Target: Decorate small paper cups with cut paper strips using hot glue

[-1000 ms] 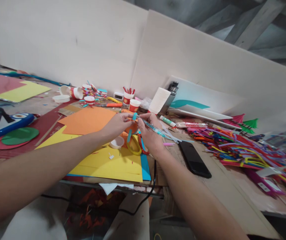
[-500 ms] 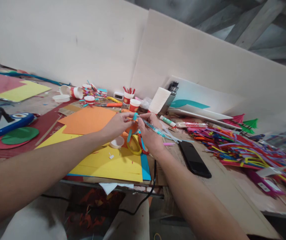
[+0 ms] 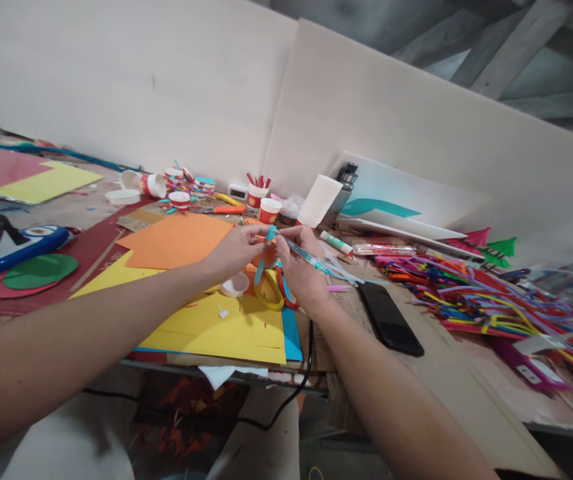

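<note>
Above the table, my left hand [image 3: 239,247] pinches a small light-blue paper strip [image 3: 271,233] between thumb and fingers. My right hand [image 3: 307,270] meets it from the other side, its fingertips closed on the same strip. A blue pen-like stick [image 3: 311,257] lies across the right hand; its exact kind is hard to tell. An orange piece [image 3: 269,253] shows between the hands, partly hidden by the fingers. Just below are yellow-handled scissors [image 3: 269,298] and a white paper cup [image 3: 235,285]. Yellow paper sheets [image 3: 216,333] and an orange sheet [image 3: 176,241] lie underneath.
A black phone [image 3: 390,319] lies to the right, with a heap of pipe cleaners [image 3: 481,293] beyond. A glue stick [image 3: 336,242], stacked paper cups [image 3: 320,201] and a red-stick cup [image 3: 257,195] stand behind. A black cable [image 3: 310,347] hangs over the front edge.
</note>
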{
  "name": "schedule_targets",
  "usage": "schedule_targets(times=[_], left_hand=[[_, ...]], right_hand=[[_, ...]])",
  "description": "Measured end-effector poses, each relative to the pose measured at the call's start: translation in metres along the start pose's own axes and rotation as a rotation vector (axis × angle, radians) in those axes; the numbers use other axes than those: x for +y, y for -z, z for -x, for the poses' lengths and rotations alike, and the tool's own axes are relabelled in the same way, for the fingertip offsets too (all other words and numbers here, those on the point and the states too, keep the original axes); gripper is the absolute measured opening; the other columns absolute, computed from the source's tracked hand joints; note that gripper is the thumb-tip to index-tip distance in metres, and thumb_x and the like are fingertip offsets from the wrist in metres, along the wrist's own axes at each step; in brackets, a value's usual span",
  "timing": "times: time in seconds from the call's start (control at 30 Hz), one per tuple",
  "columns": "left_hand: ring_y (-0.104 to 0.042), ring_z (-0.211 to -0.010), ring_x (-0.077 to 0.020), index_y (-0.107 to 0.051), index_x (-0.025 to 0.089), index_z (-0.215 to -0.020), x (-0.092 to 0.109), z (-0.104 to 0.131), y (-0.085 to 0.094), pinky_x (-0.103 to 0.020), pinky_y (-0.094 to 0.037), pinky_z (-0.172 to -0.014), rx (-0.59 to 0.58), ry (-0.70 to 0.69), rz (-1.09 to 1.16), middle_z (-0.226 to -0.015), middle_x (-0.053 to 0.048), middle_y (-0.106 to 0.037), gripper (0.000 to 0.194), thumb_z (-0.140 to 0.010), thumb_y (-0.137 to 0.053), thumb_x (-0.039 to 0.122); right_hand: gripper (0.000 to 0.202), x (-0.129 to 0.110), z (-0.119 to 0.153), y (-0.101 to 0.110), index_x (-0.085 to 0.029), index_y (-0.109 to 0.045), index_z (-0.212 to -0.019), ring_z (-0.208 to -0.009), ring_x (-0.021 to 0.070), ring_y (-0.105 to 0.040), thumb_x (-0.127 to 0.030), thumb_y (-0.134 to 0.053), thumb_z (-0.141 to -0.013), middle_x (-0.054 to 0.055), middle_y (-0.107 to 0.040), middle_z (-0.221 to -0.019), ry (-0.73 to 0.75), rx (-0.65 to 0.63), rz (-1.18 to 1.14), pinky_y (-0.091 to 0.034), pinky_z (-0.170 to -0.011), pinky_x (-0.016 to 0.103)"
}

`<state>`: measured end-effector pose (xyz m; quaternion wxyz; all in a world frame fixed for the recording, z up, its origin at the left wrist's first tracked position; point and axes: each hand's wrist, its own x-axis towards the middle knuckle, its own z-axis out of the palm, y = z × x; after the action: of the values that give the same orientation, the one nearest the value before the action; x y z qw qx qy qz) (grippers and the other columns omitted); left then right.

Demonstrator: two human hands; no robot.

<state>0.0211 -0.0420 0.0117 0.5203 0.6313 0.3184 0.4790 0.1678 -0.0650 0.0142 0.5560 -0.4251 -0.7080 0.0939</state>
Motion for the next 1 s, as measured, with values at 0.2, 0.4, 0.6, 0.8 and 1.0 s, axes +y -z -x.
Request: schedule_targets(times=[0.2, 0.4, 0.6, 0.8, 1.0], left_hand=[[-0.069, -0.089, -0.0201, -0.07, 0.016, -0.106, -0.002, -0.0007, 0.0005, -0.033, -0.051, -0.087, -0.009, -0.015, 0.018, -0.089, -0.005, -0.075, 0.033, -0.075, -0.07, 0.027], [-0.069, -0.083, -0.0176, -0.071, 0.017, -0.106, -0.0013, -0.0009, 0.0, -0.033, -0.052, -0.087, 0.003, -0.007, 0.006, -0.089, -0.004, -0.075, 0.029, -0.077, -0.066, 0.021], [-0.068, -0.076, -0.0161, -0.069, 0.015, -0.11, -0.003, -0.0007, 0.0001, -0.032, -0.052, -0.085, 0.001, 0.006, -0.003, -0.088, -0.005, -0.075, 0.033, -0.078, -0.064, 0.02], [-0.069, -0.082, -0.0177, -0.07, 0.015, -0.109, -0.0017, -0.0005, 0.0001, -0.032, -0.052, -0.086, 0.004, 0.007, -0.003, -0.09, -0.005, -0.075, 0.033, -0.077, -0.064, 0.019], [-0.07, -0.082, -0.0186, -0.07, 0.014, -0.108, 0.0002, -0.0007, 0.0, -0.034, -0.052, -0.086, 0.003, 0.008, 0.016, -0.09, -0.005, -0.076, 0.034, -0.075, -0.066, 0.021]], right_hand=[[0.012, 0.0011, 0.0002, -0.0004, -0.022, -0.055, -0.086, -0.066, 0.014, -0.058, -0.033, -0.058, -0.088, 0.0, -0.063, -0.076, 0.002, -0.001, 0.005, -0.049, -0.066, 0.03], [0.01, -0.0004, -0.0001, -0.0003, -0.022, -0.054, -0.085, -0.066, 0.014, -0.058, -0.031, -0.058, -0.088, 0.0, -0.063, -0.076, -0.002, 0.003, 0.0, -0.05, -0.066, 0.03], [0.01, -0.0029, 0.0003, 0.0002, -0.022, -0.054, -0.086, -0.067, 0.0147, -0.059, -0.031, -0.057, -0.088, 0.001, -0.064, -0.078, -0.003, 0.002, -0.003, -0.05, -0.066, 0.031], [0.011, -0.0006, 0.0001, 0.0001, -0.022, -0.053, -0.086, -0.069, 0.0149, -0.06, -0.032, -0.058, -0.088, 0.001, -0.064, -0.078, -0.006, 0.001, 0.003, -0.049, -0.067, 0.031], [0.009, -0.0014, -0.0002, 0.0004, -0.022, -0.053, -0.085, -0.066, 0.0141, -0.06, -0.03, -0.057, -0.088, 0.0, -0.064, -0.076, 0.01, 0.008, 0.0, -0.049, -0.065, 0.029]])
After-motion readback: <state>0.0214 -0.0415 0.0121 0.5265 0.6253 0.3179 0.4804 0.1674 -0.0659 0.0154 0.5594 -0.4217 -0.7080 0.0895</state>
